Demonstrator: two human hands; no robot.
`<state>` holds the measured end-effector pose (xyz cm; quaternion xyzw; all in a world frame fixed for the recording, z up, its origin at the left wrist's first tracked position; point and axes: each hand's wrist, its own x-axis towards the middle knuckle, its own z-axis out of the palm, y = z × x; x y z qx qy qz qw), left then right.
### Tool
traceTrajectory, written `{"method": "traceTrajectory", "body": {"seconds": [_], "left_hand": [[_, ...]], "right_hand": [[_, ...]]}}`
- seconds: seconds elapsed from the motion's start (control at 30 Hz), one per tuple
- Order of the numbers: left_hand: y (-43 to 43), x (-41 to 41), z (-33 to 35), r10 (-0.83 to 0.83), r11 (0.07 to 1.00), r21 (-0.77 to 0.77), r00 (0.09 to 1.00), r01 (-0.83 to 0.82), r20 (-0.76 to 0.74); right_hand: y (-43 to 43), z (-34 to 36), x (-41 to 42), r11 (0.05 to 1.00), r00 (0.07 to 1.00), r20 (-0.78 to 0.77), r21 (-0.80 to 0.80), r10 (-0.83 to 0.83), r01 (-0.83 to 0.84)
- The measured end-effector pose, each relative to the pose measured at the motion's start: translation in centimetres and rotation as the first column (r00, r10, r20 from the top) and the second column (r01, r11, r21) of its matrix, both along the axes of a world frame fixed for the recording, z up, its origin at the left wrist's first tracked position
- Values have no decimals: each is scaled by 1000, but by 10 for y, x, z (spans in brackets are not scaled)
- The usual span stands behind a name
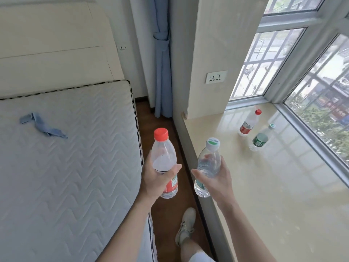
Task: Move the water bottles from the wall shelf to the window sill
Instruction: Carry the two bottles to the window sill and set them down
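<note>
My left hand [154, 181] grips a clear bottle with a red cap and red label [164, 154], held upright over the narrow strip of floor. My right hand [217, 178] grips a clear bottle with a white and green cap [208, 163], right at the near edge of the window sill [273, 186]. Two more bottles stand on the glossy beige sill near the window: a red-capped one [249, 122] and a green-labelled one [261, 138] just in front of it. The wall shelf is out of view.
A bare quilted mattress [66, 157] with a blue rag [42, 126] fills the left. A tied blue curtain [162, 72] hangs at the far end of the floor strip. A wall panel with a socket [216, 77] bounds the sill's far end. My shoe [186, 225] is below.
</note>
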<state>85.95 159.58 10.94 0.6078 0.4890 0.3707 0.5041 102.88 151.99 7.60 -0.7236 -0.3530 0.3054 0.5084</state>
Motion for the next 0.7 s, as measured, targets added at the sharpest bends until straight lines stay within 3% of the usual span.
{"method": "traceTrajectory", "body": {"seconds": [0.37, 0.7], "left_hand": [[157, 118, 12, -110, 994, 13, 993, 110, -39], [237, 226, 8, -352, 936, -2, 936, 352, -8]], "right_hand": [[151, 28, 108, 995, 997, -64, 79, -52, 57], [187, 27, 196, 949, 949, -70, 42, -309, 312]]}}
